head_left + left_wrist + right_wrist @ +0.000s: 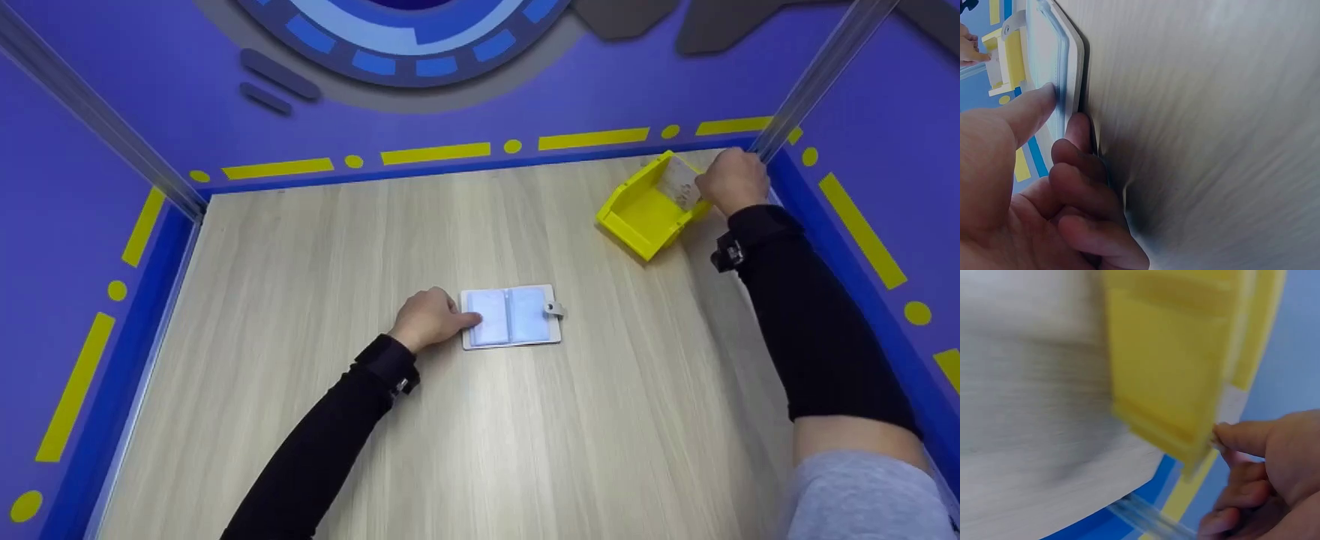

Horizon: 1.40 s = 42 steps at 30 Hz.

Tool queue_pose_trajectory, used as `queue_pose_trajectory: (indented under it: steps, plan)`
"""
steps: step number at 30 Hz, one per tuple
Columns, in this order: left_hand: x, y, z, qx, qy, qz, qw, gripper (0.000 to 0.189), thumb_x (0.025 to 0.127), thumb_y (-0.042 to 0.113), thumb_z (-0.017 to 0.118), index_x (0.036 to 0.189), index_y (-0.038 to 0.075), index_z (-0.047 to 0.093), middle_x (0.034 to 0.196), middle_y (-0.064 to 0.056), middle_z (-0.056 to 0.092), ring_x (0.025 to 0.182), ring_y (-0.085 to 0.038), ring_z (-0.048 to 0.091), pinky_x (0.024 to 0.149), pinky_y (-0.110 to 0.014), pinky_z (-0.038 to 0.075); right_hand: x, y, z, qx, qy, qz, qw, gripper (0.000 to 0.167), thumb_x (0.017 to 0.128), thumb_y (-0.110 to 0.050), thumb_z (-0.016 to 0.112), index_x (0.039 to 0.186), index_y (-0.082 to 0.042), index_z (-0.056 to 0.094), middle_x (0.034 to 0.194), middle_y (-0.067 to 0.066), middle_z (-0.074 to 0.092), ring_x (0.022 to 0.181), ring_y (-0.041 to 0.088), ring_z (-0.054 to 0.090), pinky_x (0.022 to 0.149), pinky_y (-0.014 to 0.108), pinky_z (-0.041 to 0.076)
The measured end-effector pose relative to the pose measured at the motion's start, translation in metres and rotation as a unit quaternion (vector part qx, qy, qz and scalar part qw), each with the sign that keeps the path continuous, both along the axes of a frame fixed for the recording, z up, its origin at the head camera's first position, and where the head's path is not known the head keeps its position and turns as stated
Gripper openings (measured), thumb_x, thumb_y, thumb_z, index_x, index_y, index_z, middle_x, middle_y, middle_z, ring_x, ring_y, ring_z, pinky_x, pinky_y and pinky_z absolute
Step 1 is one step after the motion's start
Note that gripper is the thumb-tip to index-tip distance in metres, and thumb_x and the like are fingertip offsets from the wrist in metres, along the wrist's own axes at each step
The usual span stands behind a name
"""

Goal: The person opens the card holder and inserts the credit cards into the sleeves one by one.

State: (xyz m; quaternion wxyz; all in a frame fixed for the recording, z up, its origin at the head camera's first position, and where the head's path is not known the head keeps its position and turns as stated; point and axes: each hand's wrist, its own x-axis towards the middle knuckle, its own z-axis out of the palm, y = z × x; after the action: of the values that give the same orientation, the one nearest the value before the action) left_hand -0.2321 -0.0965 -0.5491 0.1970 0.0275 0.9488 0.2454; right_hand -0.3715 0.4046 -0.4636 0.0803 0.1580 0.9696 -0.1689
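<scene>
A small card holder (511, 316) lies open on the table, with clear-looking sleeves on both sides and a pale snap strap at its right edge. My left hand (429, 319) pinches its left edge, thumb on top, fingers at the edge and underside. In the back right corner is a yellow bin (637, 214), with a whitish, speckled piece (679, 182) at its rear. At the bin's right rim is my right hand (735, 180). In the right wrist view its thumb and forefinger pinch a small pale thing (1216, 443), its kind too blurred to tell.
The wood-grain table (337, 247) is bounded by blue-purple panels (420, 127) with yellow marks. Metal posts, such as the right corner post (817, 82), stand at the corners, this one close to the right hand.
</scene>
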Motion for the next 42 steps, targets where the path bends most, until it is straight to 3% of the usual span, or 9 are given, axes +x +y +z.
queue_pose_trajectory:
  steps: [5, 9, 12, 18, 19, 23, 27, 34, 42]
  plan:
    - [-0.002, 0.0, 0.0, 0.004, -0.006, 0.003, 1.0, 0.059, 0.094, 0.058, 0.083, 0.06, 0.02, 0.054, 0.061, 0.008, 0.045, 0.061, -0.014, 0.046, 0.057, -0.03, 0.035, 0.001, -0.004, 0.019, -0.049, -0.031, 0.023, 0.9981, 0.034, 0.106, -0.029, 0.066, 0.084, -0.004, 0.07, 0.074, 0.008, 0.064, 0.075, 0.03, 0.056, 0.074, 0.044, 0.046]
    - [-0.001, 0.0, -0.001, 0.008, -0.007, 0.003, 0.9999, 0.059, 0.094, 0.058, 0.083, 0.06, 0.02, 0.053, 0.06, 0.009, 0.044, 0.06, -0.014, 0.045, 0.056, -0.03, 0.034, 0.003, -0.01, 0.029, -0.066, -0.047, 0.029, 0.9962, 0.043, 0.105, -0.035, 0.067, 0.069, -0.014, 0.053, 0.06, -0.004, 0.039, 0.06, 0.021, 0.042, 0.064, 0.039, 0.039]
    - [-0.001, 0.0, -0.002, 0.012, -0.007, 0.004, 0.9999, 0.06, 0.094, 0.058, 0.083, 0.059, 0.02, 0.052, 0.06, 0.009, 0.043, 0.058, -0.014, 0.045, 0.055, -0.03, 0.034, 0.007, -0.018, 0.035, -0.071, -0.053, 0.025, 0.9958, 0.046, 0.106, -0.042, 0.064, 0.074, -0.012, 0.052, 0.068, 0.0, 0.042, 0.063, 0.021, 0.045, 0.063, 0.038, 0.04]
    - [-0.001, -0.001, -0.003, 0.014, -0.004, 0.002, 0.9999, 0.058, 0.094, 0.057, 0.083, 0.06, 0.02, 0.055, 0.059, 0.009, 0.044, 0.058, -0.014, 0.045, 0.055, -0.03, 0.034, 0.018, -0.045, 0.043, -0.086, -0.046, 0.038, 0.9945, 0.039, 0.111, -0.042, 0.053, 0.098, -0.006, 0.063, 0.11, 0.015, 0.06, 0.096, 0.029, 0.057, 0.072, 0.035, 0.047]
    - [-0.001, -0.001, -0.003, 0.013, -0.003, 0.001, 0.9999, 0.058, 0.094, 0.057, 0.083, 0.06, 0.02, 0.055, 0.059, 0.009, 0.044, 0.058, -0.014, 0.045, 0.055, -0.03, 0.033, 0.02, -0.05, 0.043, -0.091, -0.04, 0.045, 0.994, 0.037, 0.111, -0.04, 0.053, 0.098, -0.007, 0.063, 0.108, 0.013, 0.06, 0.096, 0.028, 0.056, 0.072, 0.035, 0.046]
    - [0.0, -0.001, -0.002, 0.017, 0.002, 0.0, 0.9999, 0.059, 0.094, 0.056, 0.083, 0.058, 0.02, 0.054, 0.058, 0.01, 0.043, 0.057, -0.013, 0.044, 0.054, -0.03, 0.033, 0.03, -0.073, 0.04, -0.116, -0.003, 0.086, 0.9895, 0.033, 0.111, -0.034, 0.058, 0.09, -0.009, 0.06, 0.091, 0.006, 0.055, 0.084, 0.025, 0.052, 0.069, 0.035, 0.04]
    - [0.0, -0.001, 0.0, 0.02, 0.004, 0.001, 0.9998, 0.058, 0.093, 0.055, 0.084, 0.058, 0.021, 0.053, 0.058, 0.01, 0.043, 0.057, -0.013, 0.044, 0.054, -0.03, 0.033, 0.043, -0.095, 0.039, -0.143, 0.019, 0.128, 0.9812, 0.029, 0.11, -0.032, 0.064, 0.099, -0.006, 0.071, 0.093, 0.007, 0.06, 0.082, 0.023, 0.051, 0.068, 0.033, 0.038]
    - [0.0, 0.0, 0.001, 0.017, 0.001, 0.003, 0.9998, 0.057, 0.094, 0.056, 0.084, 0.059, 0.021, 0.054, 0.06, 0.009, 0.045, 0.058, -0.013, 0.045, 0.055, -0.03, 0.033, 0.067, -0.137, 0.029, -0.164, -0.011, 0.171, 0.9715, 0.029, 0.11, -0.03, 0.065, 0.117, -0.006, 0.079, 0.115, 0.016, 0.074, 0.091, 0.026, 0.058, 0.074, 0.034, 0.045]
    - [-0.001, 0.001, -0.001, 0.013, 0.0, 0.001, 0.9999, 0.057, 0.094, 0.056, 0.084, 0.059, 0.02, 0.055, 0.06, 0.009, 0.046, 0.059, -0.014, 0.046, 0.055, -0.031, 0.034, 0.093, -0.172, -0.008, -0.199, -0.057, 0.216, 0.9543, 0.024, 0.107, -0.024, 0.067, 0.107, -0.005, 0.08, 0.103, 0.015, 0.074, 0.085, 0.023, 0.058, 0.072, 0.033, 0.046]
